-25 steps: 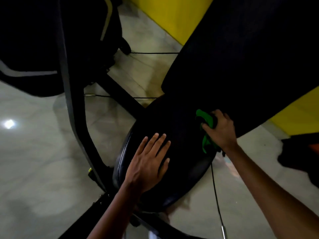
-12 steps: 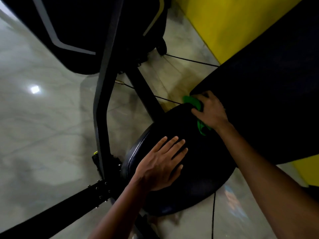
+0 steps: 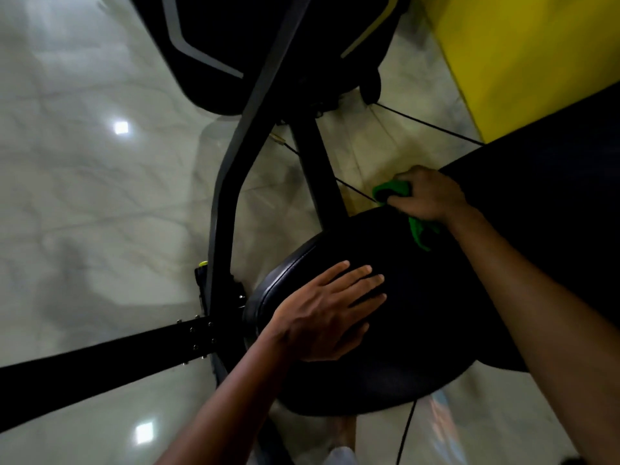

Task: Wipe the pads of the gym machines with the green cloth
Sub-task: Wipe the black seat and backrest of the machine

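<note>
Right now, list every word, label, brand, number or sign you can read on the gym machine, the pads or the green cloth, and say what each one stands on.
None: no text can be read anywhere in this view.
Seat pad: plain black, no label.
Back pad: plain black, no label.
Green cloth: no print visible.
Machine shroud: only grey and yellow-green stripes, no lettering.
Yellow tag on the frame: too small to read.

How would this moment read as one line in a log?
right hand grips cloth at seat back edge | left hand flat on seat
</note>
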The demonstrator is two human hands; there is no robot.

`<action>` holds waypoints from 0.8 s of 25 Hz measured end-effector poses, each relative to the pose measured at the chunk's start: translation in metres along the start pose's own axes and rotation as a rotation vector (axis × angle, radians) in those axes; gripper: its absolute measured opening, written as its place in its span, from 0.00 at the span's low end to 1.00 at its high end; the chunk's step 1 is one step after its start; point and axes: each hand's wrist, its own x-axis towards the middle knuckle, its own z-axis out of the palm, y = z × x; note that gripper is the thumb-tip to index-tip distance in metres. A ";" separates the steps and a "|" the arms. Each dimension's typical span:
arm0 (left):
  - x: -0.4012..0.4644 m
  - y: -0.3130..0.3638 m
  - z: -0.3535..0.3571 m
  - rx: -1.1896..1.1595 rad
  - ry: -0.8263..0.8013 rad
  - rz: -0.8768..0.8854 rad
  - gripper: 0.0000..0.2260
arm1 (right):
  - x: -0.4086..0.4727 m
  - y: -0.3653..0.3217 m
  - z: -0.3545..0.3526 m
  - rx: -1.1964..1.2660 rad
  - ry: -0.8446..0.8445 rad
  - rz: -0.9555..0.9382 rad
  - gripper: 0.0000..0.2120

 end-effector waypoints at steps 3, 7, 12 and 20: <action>0.003 0.004 -0.001 -0.007 -0.020 -0.009 0.20 | 0.006 -0.019 -0.005 -0.046 -0.175 -0.265 0.23; -0.008 0.018 0.003 0.026 0.088 -0.194 0.20 | 0.018 -0.008 -0.017 -0.124 -0.244 -0.079 0.24; -0.019 0.033 0.007 0.041 0.116 -0.324 0.20 | 0.014 -0.073 -0.014 -0.155 -0.395 -0.202 0.20; -0.018 0.031 0.010 0.036 0.123 -0.327 0.20 | 0.021 -0.086 -0.011 -0.228 -0.473 -0.297 0.15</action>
